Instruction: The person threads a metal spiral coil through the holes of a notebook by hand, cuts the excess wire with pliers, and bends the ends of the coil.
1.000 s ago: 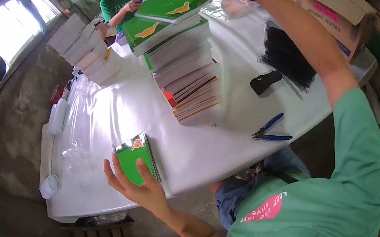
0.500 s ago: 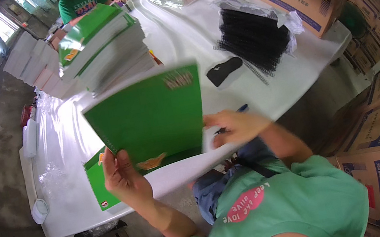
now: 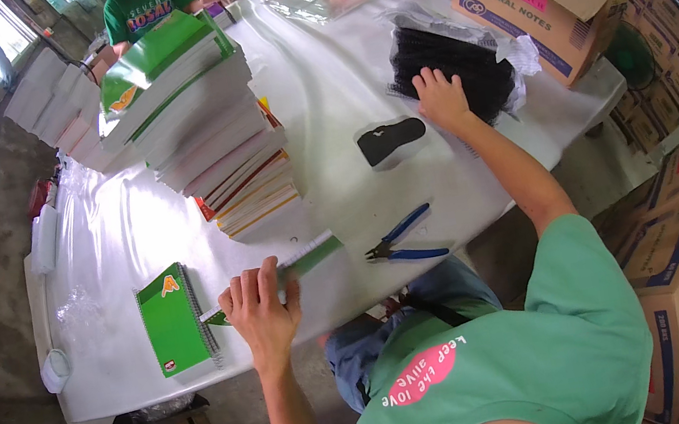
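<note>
My left hand (image 3: 262, 315) is closed around a notebook (image 3: 315, 255), which stands nearly edge-on over the table's front part, its white page edges and some green showing. Beside it, a green spiral notebook (image 3: 171, 321) lies flat. My right hand (image 3: 442, 100) is stretched out, fingers somewhat apart, touching a pile of black spiral binding coils (image 3: 474, 77) on crumpled plastic. Whether a coil is between those fingers I cannot make out. Between my arms lie cutting pliers with blue handles (image 3: 407, 237), handles spread. A flat black object (image 3: 390, 140) rests near the coils.
A tall stack of notebooks (image 3: 198, 119) with green covers on top stands left of the middle. White paper stacks (image 3: 58, 111) are behind it. An open carton (image 3: 533, 0) sits at the far right; more cartons (image 3: 673, 273) line the floor. Another person (image 3: 144, 11) is across the table.
My right hand has gone from beside the notebook to the coils. My left hand has lowered and tilted the notebook from cover-facing to edge-on. The pliers now show in full.
</note>
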Demonstrator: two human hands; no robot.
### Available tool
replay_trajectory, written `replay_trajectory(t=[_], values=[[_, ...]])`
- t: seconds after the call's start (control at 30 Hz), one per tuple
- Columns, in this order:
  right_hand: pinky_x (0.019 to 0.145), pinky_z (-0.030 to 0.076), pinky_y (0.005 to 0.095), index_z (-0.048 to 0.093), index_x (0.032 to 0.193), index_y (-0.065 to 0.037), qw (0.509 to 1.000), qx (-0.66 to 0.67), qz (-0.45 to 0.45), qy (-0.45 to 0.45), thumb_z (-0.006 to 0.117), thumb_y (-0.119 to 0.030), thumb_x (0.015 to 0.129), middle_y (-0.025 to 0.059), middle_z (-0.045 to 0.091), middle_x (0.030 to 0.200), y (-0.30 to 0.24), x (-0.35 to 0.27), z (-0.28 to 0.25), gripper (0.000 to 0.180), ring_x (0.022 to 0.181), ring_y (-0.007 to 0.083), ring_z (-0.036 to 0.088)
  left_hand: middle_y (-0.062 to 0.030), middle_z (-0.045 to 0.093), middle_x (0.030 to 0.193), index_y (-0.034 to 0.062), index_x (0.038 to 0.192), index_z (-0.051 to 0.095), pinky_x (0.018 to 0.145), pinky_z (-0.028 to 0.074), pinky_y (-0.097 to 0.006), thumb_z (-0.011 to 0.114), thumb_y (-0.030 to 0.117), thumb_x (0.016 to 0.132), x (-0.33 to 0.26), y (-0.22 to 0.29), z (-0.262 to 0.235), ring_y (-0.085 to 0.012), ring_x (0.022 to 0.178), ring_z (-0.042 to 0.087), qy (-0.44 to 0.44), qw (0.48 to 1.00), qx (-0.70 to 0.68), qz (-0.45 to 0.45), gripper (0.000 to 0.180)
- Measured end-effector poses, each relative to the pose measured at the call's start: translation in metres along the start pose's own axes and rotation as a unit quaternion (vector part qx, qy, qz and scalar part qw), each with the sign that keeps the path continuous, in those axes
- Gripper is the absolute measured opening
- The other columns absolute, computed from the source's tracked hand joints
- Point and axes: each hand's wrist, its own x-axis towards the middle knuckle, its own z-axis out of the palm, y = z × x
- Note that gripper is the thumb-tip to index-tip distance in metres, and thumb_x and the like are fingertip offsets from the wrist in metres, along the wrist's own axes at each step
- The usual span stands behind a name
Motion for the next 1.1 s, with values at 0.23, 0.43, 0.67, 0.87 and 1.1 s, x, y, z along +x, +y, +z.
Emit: replay_trajectory(t=[0.23,0.43,0.67,0.87,1.1], values=[[0.074,0.05,0.0437,0.057,0.096,-0.008,1.0,-0.008,-0.016,-0.024,0.055,-0.017,0.083,0.0034,0.056,0.097,0.049,0.011,0.029,0.016,0.095,0.0211,0.058,0.0034,0.048,0.067,0.0171,0.082,0.061,0.065,0.03,-0.032,0.079,0.042,0.063,0.002,-0.003,0.013,-0.0152,0.063,0.046,0.073,0.997,0.028,0.015,0.036],[0.076,0.052,0.044,0.054,0.116,-0.004,0.988,0.034,0.018,-0.148,0.053,-0.003,0.082,0.0149,0.062,0.098,0.055,0.035,-0.002,0.034,0.093,0.0315,0.063,0.0039,0.046,0.067,0.0175,0.084,0.061,0.067,0.03,-0.033,0.079,0.04,0.065,0.001,0.005,0.022,-0.0154,0.065,0.045,0.097,0.993,0.047,0.05,0.035],[0.074,0.052,0.0462,0.041,0.133,-0.005,0.978,0.112,-0.155,-0.083,0.046,0.005,0.08,0.0192,0.062,0.094,0.076,0.045,-0.023,0.054,0.085,0.0378,0.063,0.001,0.053,0.072,0.0126,0.09,0.063,0.074,0.032,-0.035,0.079,0.031,0.066,0.007,0.008,0.024,-0.0188,0.07,0.049,0.095,0.995,0.0,0.021,0.034],[0.077,0.048,0.044,0.04,0.137,-0.015,0.98,0.027,-0.195,-0.027,0.045,0.003,0.081,0.0163,0.054,0.099,0.066,0.052,-0.057,0.059,0.089,0.0343,0.058,0.0039,0.05,0.07,0.0184,0.099,0.068,0.087,0.032,-0.036,0.079,0.03,0.065,0.001,0.013,0.026,-0.0155,0.076,0.051,0.116,0.993,0.01,0.017,0.038],[0.071,0.044,0.0341,0.057,0.125,-0.012,0.836,0.497,-0.204,-0.108,0.055,-0.012,0.088,0.0117,0.054,0.084,-0.011,-0.007,-0.185,0.037,0.077,0.0216,0.055,0.0031,0.045,0.071,0.0229,0.093,0.066,0.095,0.028,-0.041,0.078,0.03,0.064,0.0,0.015,0.027,-0.0148,0.081,0.052,0.135,0.991,0.015,0.014,0.031]])
